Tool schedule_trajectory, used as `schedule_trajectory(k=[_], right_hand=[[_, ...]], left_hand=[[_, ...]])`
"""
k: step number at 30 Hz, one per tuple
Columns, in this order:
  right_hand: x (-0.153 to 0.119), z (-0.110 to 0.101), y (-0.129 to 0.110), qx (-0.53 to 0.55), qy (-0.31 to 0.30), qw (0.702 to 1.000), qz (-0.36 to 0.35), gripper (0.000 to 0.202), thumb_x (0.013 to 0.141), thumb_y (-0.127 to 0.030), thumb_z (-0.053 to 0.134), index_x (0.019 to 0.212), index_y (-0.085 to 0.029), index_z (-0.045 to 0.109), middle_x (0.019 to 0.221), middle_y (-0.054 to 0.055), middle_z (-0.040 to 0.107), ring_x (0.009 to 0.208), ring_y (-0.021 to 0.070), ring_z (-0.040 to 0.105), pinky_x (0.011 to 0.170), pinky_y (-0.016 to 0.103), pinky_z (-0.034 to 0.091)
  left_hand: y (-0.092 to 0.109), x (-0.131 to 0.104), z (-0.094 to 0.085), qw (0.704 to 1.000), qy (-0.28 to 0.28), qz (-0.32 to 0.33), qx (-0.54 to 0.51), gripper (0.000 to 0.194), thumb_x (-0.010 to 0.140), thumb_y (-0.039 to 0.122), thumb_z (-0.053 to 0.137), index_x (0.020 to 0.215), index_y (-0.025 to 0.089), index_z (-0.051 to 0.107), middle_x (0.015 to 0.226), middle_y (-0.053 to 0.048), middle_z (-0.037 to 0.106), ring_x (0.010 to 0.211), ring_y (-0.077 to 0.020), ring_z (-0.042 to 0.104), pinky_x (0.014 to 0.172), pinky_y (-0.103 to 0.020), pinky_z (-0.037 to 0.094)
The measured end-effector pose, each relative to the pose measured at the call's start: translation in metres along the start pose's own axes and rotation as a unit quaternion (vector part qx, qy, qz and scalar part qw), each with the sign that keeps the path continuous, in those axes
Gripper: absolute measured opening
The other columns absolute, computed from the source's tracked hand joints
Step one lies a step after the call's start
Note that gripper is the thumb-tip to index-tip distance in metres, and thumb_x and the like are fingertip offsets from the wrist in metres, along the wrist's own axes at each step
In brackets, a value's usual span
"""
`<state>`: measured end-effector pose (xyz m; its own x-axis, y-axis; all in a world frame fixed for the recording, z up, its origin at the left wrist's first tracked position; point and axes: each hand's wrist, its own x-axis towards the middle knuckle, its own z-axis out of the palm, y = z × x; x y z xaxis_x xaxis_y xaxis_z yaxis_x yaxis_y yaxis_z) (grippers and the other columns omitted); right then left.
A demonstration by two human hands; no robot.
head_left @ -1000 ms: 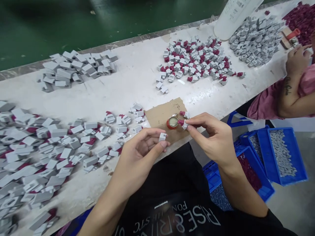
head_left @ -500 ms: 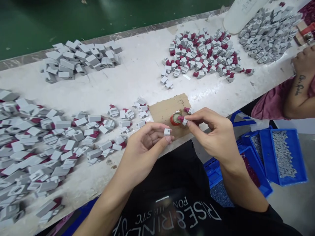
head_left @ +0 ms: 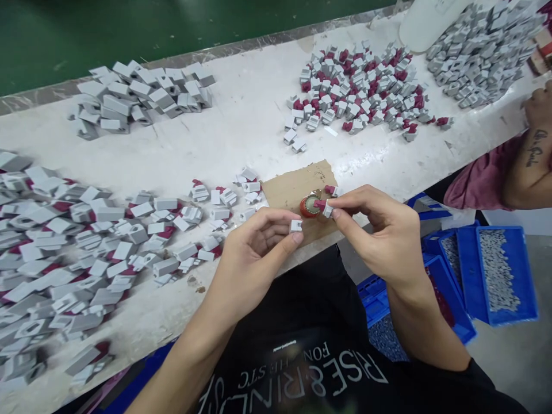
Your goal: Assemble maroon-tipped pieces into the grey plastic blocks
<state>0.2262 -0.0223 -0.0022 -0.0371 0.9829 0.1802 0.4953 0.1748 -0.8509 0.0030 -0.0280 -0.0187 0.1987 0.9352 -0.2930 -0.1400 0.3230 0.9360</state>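
Observation:
Between the thumb and fingers of my left hand [head_left: 263,253] is a small grey plastic block [head_left: 295,226] with a notch in it. My right hand [head_left: 375,230] pinches a grey and maroon plastic piece [head_left: 324,207], its maroon end over a small round container [head_left: 309,206] with a red side and a pale filling. Whether the maroon end touches the filling I cannot tell. Another maroon and grey piece [head_left: 331,190] lies just behind my right fingertips. Under the container is a torn sheet of brown cardboard [head_left: 284,188].
Grey blocks with maroon parts [head_left: 99,247] spread over the table's left. Behind lie a grey block pile [head_left: 142,95], a grey and maroon pile [head_left: 357,92] and another grey heap [head_left: 483,54] beside a white bottle [head_left: 431,23]. Blue bins [head_left: 495,276] stand lower right, near another person's arm [head_left: 537,138].
The view has shifted slightly. My right hand still holds its piece at the round container, and my left hand still holds the grey block, now turned a little.

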Motion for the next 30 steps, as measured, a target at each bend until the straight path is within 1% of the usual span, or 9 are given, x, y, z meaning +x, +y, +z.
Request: schedule_trajectory(k=[3,5,7,9,12,16,20,27,30], right_hand=[[0.0,0.0,0.0,0.003,-0.002,1.0,0.006,0.02,0.103,-0.01,0.077,0.108,-0.026,0.088,0.102,0.003,0.086,0.092,0.0217,0.08,0.082,0.038,0.067],[0.0,0.0,0.0,0.025,0.019,0.999,0.017,0.02,0.102,-0.01,0.079,0.107,-0.026,0.089,0.101,0.003,0.086,0.094,0.0216,0.082,0.084,0.037,0.068],[-0.001,-0.001,-0.001,0.078,0.047,0.995,0.039,0.018,0.101,-0.012,0.082,0.106,-0.028,0.09,0.103,0.002,0.088,0.098,0.0226,0.085,0.088,0.038,0.07],[-0.002,-0.001,0.0,0.15,0.059,0.984,0.071,0.015,0.1,-0.015,0.086,0.105,-0.029,0.09,0.105,0.002,0.09,0.102,0.0237,0.088,0.092,0.038,0.073],[-0.003,0.0,0.001,0.237,0.048,0.963,0.12,0.01,0.098,-0.021,0.09,0.104,-0.03,0.09,0.107,0.002,0.091,0.107,0.0246,0.09,0.097,0.038,0.074],[-0.005,0.003,0.002,0.301,0.044,0.941,0.15,0.008,0.097,-0.025,0.094,0.102,-0.03,0.092,0.104,0.002,0.092,0.102,0.0231,0.089,0.097,0.037,0.073],[-0.006,0.003,0.002,0.293,0.05,0.944,0.146,0.012,0.097,-0.02,0.093,0.102,-0.03,0.093,0.103,0.001,0.092,0.1,0.0202,0.088,0.095,0.032,0.071],[-0.008,0.003,0.004,0.242,0.04,0.962,0.119,0.015,0.099,-0.019,0.093,0.105,-0.032,0.094,0.104,0.001,0.092,0.101,0.0221,0.089,0.093,0.034,0.073],[-0.007,0.002,0.001,0.223,0.032,0.969,0.106,0.019,0.098,-0.015,0.091,0.106,-0.032,0.094,0.104,0.0,0.092,0.101,0.0212,0.089,0.091,0.033,0.074]], left_hand=[[0.001,0.003,0.001,1.0,0.002,0.005,-0.011,0.017,0.095,0.025,0.096,0.106,0.021,0.085,0.101,-0.004,0.086,0.089,-0.0167,0.082,0.083,-0.027,0.07],[0.003,0.005,0.002,1.0,0.004,0.002,-0.023,0.017,0.094,0.024,0.097,0.106,0.021,0.085,0.101,-0.005,0.086,0.09,-0.0168,0.082,0.08,-0.025,0.069],[0.006,0.008,0.004,0.999,0.007,0.003,-0.034,0.019,0.092,0.023,0.099,0.105,0.02,0.086,0.101,-0.004,0.087,0.089,-0.0161,0.082,0.077,-0.023,0.068],[0.009,0.012,0.007,0.999,0.009,0.009,-0.047,0.022,0.089,0.023,0.102,0.104,0.02,0.087,0.095,-0.003,0.087,0.082,-0.0135,0.08,0.073,-0.02,0.066],[0.012,0.017,0.013,0.997,-0.004,0.016,-0.079,0.023,0.089,0.026,0.103,0.104,0.018,0.088,0.087,-0.002,0.085,0.073,-0.0111,0.076,0.071,-0.019,0.066],[0.012,0.021,0.02,0.994,-0.025,0.011,-0.106,0.02,0.092,0.023,0.1,0.106,0.018,0.088,0.091,-0.003,0.088,0.08,-0.0132,0.083,0.079,-0.021,0.07],[0.012,0.021,0.021,0.993,-0.029,0.016,-0.113,0.016,0.094,0.021,0.098,0.107,0.018,0.088,0.096,-0.004,0.09,0.086,-0.0136,0.086,0.085,-0.022,0.072],[0.013,0.021,0.019,0.993,-0.034,0.007,-0.109,0.024,0.087,0.02,0.104,0.106,0.017,0.089,0.09,-0.003,0.089,0.084,-0.0157,0.086,0.084,-0.023,0.073],[0.012,0.021,0.018,0.994,-0.034,0.008,-0.101,0.021,0.09,0.023,0.102,0.107,0.019,0.089,0.092,-0.004,0.09,0.086,-0.0181,0.087,0.085,-0.027,0.074]])
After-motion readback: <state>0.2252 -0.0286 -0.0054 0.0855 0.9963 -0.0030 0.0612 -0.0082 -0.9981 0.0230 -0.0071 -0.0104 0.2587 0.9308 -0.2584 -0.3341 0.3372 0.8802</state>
